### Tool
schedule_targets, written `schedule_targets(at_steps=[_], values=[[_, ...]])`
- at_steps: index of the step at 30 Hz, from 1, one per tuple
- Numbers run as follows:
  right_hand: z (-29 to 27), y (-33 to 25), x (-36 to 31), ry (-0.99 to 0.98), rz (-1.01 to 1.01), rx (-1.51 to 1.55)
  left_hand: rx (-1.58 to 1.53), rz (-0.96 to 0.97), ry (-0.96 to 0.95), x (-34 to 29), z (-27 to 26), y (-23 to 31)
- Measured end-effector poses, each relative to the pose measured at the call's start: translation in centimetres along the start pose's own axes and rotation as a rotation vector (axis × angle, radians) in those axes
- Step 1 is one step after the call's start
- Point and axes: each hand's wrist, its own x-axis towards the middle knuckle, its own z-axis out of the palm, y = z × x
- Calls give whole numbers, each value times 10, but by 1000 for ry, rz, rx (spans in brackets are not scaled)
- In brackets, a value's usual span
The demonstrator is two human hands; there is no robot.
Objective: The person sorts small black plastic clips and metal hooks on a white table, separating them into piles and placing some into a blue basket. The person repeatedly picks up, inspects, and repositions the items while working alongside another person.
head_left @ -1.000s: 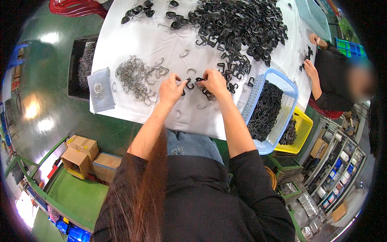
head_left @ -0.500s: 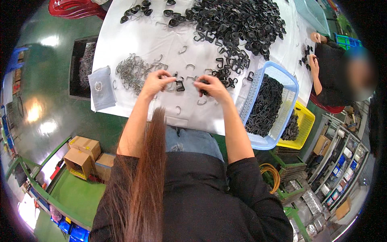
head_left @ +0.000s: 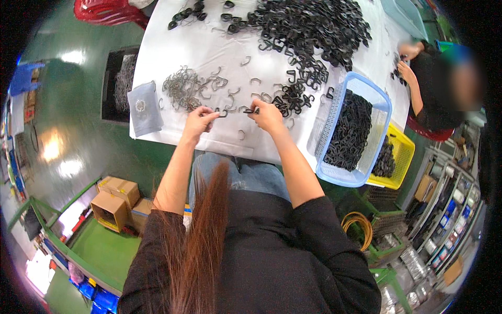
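Above the near part of the white-covered table, my left hand (head_left: 200, 122) pinches a small bent dark clip (head_left: 223, 113) between thumb and fingertips. My right hand (head_left: 266, 115) faces it a short way off, its fingers closed on a small black piece (head_left: 251, 110) whose exact shape is hard to see. A loose pile of bent metal clips (head_left: 180, 89) lies beyond my left hand. Several black clips (head_left: 294, 99) are heaped beside and beyond my right hand. Single metal clips lie scattered between the piles.
A large heap of black round parts (head_left: 314, 31) covers the table's far side. At right stand a blue basket (head_left: 386, 107) of black clips and a yellow basket (head_left: 403, 162). A clear plastic bag (head_left: 145, 112) lies at the left edge. Another person's hand (head_left: 407, 73) works at far right.
My hands have come closer together. The left now holds up a dark clip near where a black clip showed between my hands. The whole view has shifted slightly.
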Motion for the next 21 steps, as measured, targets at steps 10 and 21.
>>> schedule_targets(at_steps=[10,21], values=[[-155,157,-154,714,330,414,33,302,-727,-35,294,66],[-104,96,-113,938,11,-49,1165,1241,-514,-10,153,-49]])
